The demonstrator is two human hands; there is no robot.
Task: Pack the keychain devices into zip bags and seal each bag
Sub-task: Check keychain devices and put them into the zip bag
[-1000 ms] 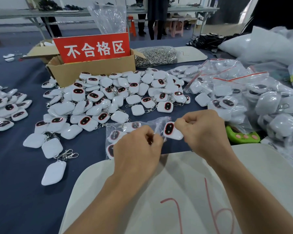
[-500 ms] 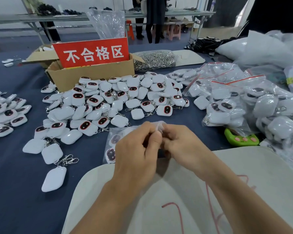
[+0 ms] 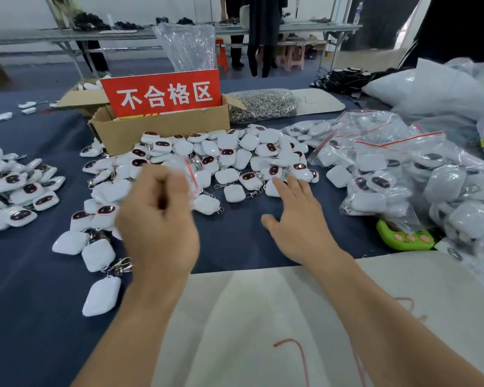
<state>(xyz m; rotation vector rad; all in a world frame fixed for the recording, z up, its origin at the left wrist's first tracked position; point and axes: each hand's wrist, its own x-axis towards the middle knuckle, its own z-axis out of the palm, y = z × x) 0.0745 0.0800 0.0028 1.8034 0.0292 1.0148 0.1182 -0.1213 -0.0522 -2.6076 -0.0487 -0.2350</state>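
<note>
Loose white keychain devices (image 3: 227, 160) with dark oval faces lie heaped on the blue cloth in front of me. My left hand (image 3: 157, 219) is raised over the left part of the heap, fingers curled, gripping a clear zip bag (image 3: 186, 174) with a red seal strip. The bag is motion-blurred and its contents are unclear. My right hand (image 3: 299, 219) stretches forward with straight, spread fingers. Its fingertips reach a white device (image 3: 273, 188) at the near edge of the heap, and it holds nothing.
A cardboard box (image 3: 162, 129) with a red sign stands behind the heap. A bag of metal rings (image 3: 263, 104) lies beside it. Filled zip bags (image 3: 389, 169) pile up at right, near a green gadget (image 3: 403, 238). A white board (image 3: 263, 317) lies nearest me. More devices (image 3: 14, 188) lie at left.
The hands, joined at the bag's mouth before, have parted. The left hand swung up and left with the bag. The right hand let go and reached forward to the heap.
</note>
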